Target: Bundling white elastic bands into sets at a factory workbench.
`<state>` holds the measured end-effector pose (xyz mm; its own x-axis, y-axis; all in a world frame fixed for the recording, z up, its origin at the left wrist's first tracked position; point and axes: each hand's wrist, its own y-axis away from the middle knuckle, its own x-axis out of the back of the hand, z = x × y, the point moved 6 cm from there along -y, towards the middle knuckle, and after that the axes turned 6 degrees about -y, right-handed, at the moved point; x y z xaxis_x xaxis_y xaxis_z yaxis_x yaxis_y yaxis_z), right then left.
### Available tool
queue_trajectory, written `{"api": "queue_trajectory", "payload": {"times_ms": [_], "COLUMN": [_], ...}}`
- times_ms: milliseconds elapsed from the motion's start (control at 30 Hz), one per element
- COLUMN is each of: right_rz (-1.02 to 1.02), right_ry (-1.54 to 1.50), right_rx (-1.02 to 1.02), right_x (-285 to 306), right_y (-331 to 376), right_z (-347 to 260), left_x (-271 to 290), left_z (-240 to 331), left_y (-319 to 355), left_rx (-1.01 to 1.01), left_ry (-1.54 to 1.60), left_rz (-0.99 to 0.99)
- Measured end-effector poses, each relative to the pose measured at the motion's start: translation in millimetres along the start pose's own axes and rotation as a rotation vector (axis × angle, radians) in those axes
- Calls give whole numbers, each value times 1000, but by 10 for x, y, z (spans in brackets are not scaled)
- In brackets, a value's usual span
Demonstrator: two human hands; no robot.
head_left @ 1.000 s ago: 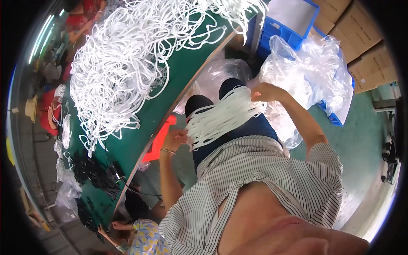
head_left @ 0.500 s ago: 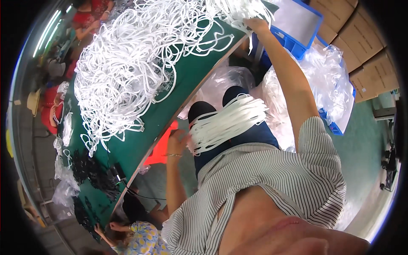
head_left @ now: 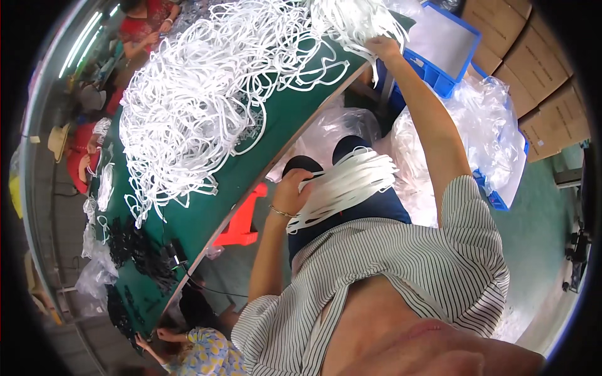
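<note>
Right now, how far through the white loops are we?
Done: a gathered bundle of white loops lies across the lap, held by the left hand. In hand: the right hand grips more loops at the table edge. Left: the big tangled pile on the green table.

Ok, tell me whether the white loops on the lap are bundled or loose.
Bundled: the white loops lie stacked parallel across the lap, left hand gripping one end.

Left hand [head_left: 290, 191] low over the lap, fingers curled closed, wrist bent, forearm coming up from the lower edge. Right arm stretched fully up and out, right hand [head_left: 382, 47] with fingers closed.
</note>
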<state>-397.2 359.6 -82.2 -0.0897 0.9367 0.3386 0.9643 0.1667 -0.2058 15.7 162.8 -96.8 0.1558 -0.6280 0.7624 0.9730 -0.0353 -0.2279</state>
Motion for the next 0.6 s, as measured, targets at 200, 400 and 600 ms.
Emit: {"api": "queue_trajectory", "payload": {"times_ms": [200, 400, 600], "right_rz": [117, 94, -285], "right_ry": [174, -400, -812], "right_rx": [-41, 91, 273], "right_x": [33, 65, 437], "right_y": [270, 493, 980], "right_z": [-211, -276, -978], "left_x": [-35, -34, 97], "left_z": [227, 363, 697], "left_y": [-113, -206, -635], "left_rx": [-44, -89, -227], "left_ry": [16, 70, 156], "left_rz": [15, 1, 20]}}
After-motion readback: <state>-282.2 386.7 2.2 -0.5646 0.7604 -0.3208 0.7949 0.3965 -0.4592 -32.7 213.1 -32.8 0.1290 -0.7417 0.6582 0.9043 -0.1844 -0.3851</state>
